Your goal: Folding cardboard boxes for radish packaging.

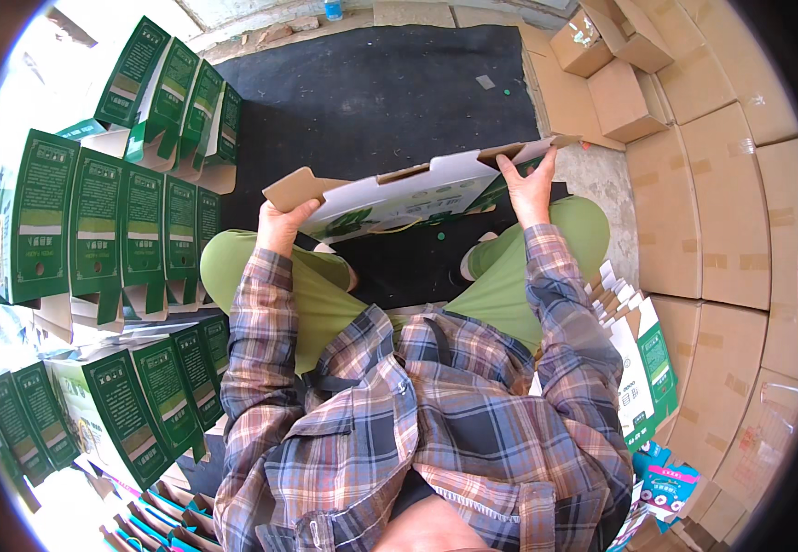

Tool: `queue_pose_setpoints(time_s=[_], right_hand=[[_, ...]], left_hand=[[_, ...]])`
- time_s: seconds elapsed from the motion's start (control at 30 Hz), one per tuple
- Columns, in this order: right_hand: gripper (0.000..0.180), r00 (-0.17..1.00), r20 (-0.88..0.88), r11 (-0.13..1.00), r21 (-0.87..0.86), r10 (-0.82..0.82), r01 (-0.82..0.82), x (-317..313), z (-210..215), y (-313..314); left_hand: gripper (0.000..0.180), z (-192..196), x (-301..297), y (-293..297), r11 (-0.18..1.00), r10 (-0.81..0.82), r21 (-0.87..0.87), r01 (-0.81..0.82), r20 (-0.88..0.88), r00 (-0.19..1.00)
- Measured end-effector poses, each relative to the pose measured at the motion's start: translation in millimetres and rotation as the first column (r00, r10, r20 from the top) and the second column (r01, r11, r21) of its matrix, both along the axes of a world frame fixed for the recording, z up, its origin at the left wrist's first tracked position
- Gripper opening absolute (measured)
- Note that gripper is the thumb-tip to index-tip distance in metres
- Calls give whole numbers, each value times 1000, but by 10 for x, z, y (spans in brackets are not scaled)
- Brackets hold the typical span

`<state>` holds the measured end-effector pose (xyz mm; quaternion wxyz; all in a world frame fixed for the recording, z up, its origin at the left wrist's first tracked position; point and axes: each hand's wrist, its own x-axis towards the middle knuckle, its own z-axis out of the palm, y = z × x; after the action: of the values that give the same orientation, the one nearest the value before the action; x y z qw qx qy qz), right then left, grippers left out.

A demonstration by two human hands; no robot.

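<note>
Flanking the held carton [390, 198]: green boxes [99, 216] left, brown cartons [723, 204] right.

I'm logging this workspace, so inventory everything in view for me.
Printed cardboard carton: one, white and green, centre
Upright printed boxes: many, green, left
Taped cardboard cartons: several, brown, right
Small open cardboard boxes: few, brown, upper right
Folded printed cartons: several, white and green, lower right
Printed packs: several, blue and pink, below those
Flat sheet: one, black, underfoot
Round discs: two, green, on sheet
Small container: one, blue, top edge
Plaid shirt: one, multicoloured, worn
Trousers: one pair, green, worn
Left hand: one, bare, carton's left end
Right hand: one, bare, carton's right end
</note>
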<state>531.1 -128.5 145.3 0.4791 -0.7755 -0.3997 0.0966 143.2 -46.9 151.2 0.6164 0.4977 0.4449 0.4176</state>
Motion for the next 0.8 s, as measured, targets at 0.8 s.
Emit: queue_pose_setpoints(time_s=[0.8], right_hand=[[43,910,-330,964,171,251,-204,143,-109,-127]], left_hand=[[24,24,65,3,887,430,150,-437,83,899]])
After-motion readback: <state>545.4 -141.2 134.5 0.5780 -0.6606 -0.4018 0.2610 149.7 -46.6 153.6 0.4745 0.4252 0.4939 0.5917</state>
